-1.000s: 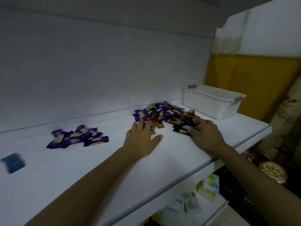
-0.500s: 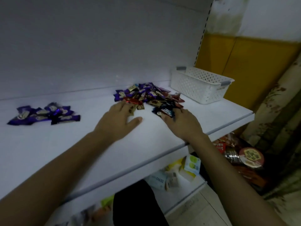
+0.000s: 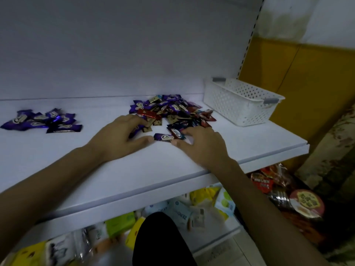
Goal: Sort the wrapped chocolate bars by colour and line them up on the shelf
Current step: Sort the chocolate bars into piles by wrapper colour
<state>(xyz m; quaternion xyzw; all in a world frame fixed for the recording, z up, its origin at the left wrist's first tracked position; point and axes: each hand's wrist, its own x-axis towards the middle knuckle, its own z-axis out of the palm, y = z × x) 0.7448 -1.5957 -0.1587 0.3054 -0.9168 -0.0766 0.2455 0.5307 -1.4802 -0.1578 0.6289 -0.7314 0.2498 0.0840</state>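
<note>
Chocolate first: one purple bar (image 3: pixel 163 137) lies on its own just in front of the mixed heap (image 3: pixel 171 110), where half a second ago no bar lay free; it sits between the two thumbs, the left hand (image 3: pixel 117 139) just beside its left end and the right hand (image 3: pixel 203 144) touching its right; both hands have their fingers apart and lying flat on wrappers at the heap's near edge, with no closed grip showing; the bar looks singled out to join the purple group (image 3: pixel 42 121) well apart to the left, so sorting seems barely begun; the white shelf (image 3: pixel 134 169) also carries a perforated basket (image 3: pixel 240 102) at its right; packets (image 3: pixel 192 208) crowd the level below; a yellow panel (image 3: pixel 307 83) stands behind.
</note>
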